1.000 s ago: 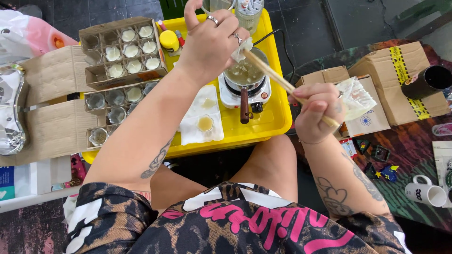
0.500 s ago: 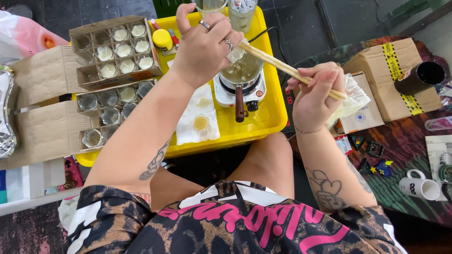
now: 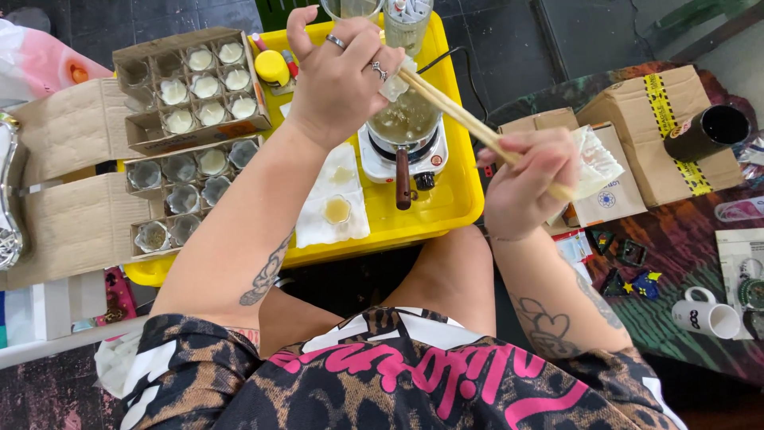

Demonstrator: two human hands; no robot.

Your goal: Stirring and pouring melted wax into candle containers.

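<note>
Currently left hand [image 3: 338, 76] pinching tissue wad [image 3: 395, 86] around chopsticks [image 3: 469, 123], right hand [image 3: 525, 183] gripping them plus crumpled tissue [image 3: 597, 163]; risks dripping or knocking hot pot [image 3: 407, 121].

Floor [image 3: 119, 16]: dark square tiles, worn | low counter [image 3: 700, 255] at right: dark patterned cloth, cluttered | daylight: even, soft, no hard shadows | walls, windows: out of sight

Glass jars [image 3: 382, 12] cut off above
</note>
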